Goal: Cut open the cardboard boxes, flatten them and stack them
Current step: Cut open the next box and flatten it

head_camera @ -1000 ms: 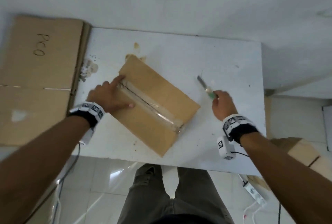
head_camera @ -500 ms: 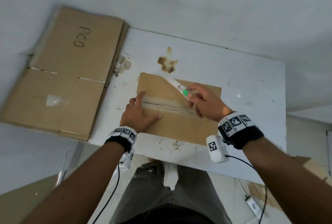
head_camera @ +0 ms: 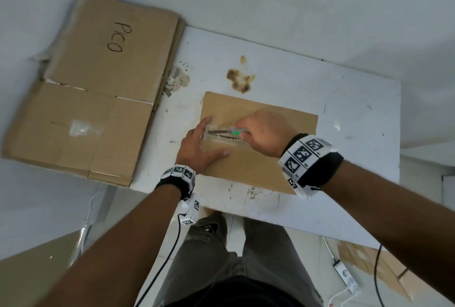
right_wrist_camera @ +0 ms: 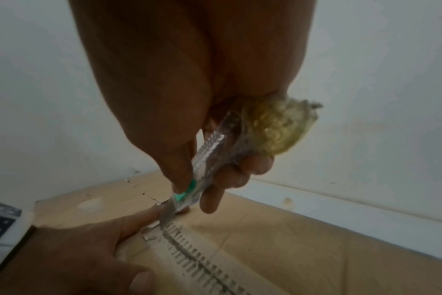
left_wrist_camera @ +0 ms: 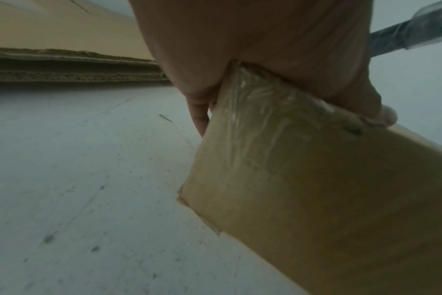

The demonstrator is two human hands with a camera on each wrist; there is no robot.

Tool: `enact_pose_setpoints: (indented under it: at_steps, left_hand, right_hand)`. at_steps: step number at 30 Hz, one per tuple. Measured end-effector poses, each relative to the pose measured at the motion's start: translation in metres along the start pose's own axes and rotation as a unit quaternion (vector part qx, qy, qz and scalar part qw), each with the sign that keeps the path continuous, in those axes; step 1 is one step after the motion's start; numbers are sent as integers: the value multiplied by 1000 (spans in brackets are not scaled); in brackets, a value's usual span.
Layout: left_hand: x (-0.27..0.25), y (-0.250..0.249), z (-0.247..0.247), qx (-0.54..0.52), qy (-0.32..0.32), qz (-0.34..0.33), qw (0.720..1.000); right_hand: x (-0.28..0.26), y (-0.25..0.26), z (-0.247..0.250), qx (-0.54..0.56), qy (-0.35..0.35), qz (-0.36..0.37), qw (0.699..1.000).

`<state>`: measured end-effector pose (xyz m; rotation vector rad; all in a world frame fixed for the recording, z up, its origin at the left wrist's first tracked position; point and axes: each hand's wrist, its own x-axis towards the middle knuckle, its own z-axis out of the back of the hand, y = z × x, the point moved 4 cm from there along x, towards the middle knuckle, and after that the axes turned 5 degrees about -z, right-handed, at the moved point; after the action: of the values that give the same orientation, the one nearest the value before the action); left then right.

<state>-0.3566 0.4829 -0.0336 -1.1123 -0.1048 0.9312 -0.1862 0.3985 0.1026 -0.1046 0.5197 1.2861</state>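
A brown cardboard box (head_camera: 266, 164) lies on the white table (head_camera: 344, 100), its top seam covered with clear tape (right_wrist_camera: 189, 257). My left hand (head_camera: 200, 145) presses flat on the box's left end, fingers straight, thumb along the near flap. My right hand (head_camera: 264, 132) grips a utility knife (head_camera: 227, 131) with a green slider; its blade (right_wrist_camera: 168, 215) touches the left end of the taped seam beside my left forefinger. A wad of tape (right_wrist_camera: 281, 127) clings to the knife's rear end. The left wrist view shows the box's taped end (left_wrist_camera: 278, 159) under my palm.
A stack of flattened cardboard (head_camera: 93, 80) marked "PICO" lies at the table's left edge, overhanging it. Brown stains (head_camera: 240, 80) mark the table behind the box. More cardboard (head_camera: 374, 267) and a power strip (head_camera: 346, 277) lie on the floor at the right.
The box was turned square to me and my left hand shifted to its left end. My right hand brought the knife from the right side to the left end of the seam.
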Motion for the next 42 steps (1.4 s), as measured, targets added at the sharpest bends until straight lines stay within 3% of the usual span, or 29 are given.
enact_pose_setpoints:
  at_steps: [10,14,19,23,28,32,36,38,40,42]
  left_hand:
    - [0,-1,1,6,2,-6,1000]
    - [-1,-3,2,14,6,-11,1000]
    - [-2,-4,3,30,2,-16,999]
    - [-1,-5,1,52,3,-19,998]
    - [-2,-6,0,84,-12,-30,996]
    - [-3,-13,1,220,-66,-66,971]
    - [-15,-26,-1,304,-120,-139,935]
    - [-21,-52,-22,309,-100,-194,926]
    - [-28,-83,-64,268,-32,-243,932]
    - [-32,-100,-106,262,20,-240,935]
  right_hand:
    - [3,13,-6,-91,11,-30,995]
    - [-1,26,-16,-114,67,-29,991]
    - [-7,-2,-8,-128,38,-75,988]
    - [-25,-22,-27,-149,75,-107,980]
    - [-43,-59,-19,-135,15,-137,981]
    - [-54,-68,-41,-106,50,-141,983]
    - [-69,-104,-29,-117,13,-153,981]
    - [-74,-105,-35,-122,13,-146,982]
    - [-73,-98,-47,-89,30,-128,987]
    - [-76,-107,-48,-70,15,-124,990]
